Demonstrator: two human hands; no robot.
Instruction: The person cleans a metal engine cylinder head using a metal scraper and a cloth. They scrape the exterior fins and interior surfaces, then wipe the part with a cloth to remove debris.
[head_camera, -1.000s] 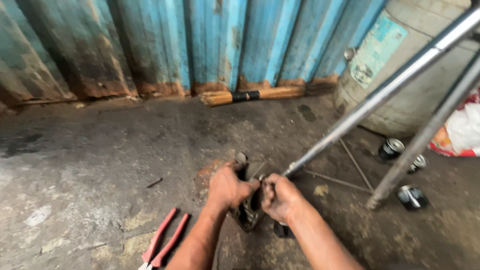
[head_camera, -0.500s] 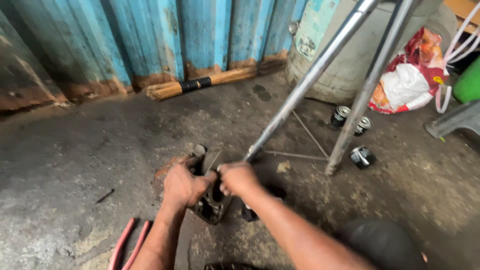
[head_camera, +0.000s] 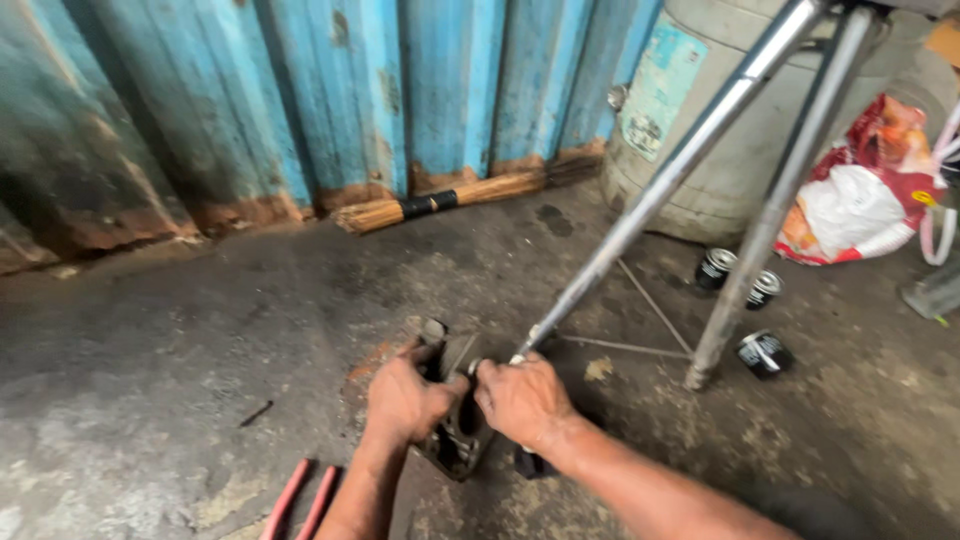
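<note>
Both the left hand (head_camera: 405, 400) and the right hand (head_camera: 522, 400) grip a dark metal part (head_camera: 455, 440) on the floor (head_camera: 180, 380); bare floor spreads left, and a stand leg (head_camera: 640, 215) crowds the right.

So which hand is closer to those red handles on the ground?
Left. The left hand grips the dark metal part just above and right of the red handles. The right hand sits on the part's far side, farther from them.
</note>
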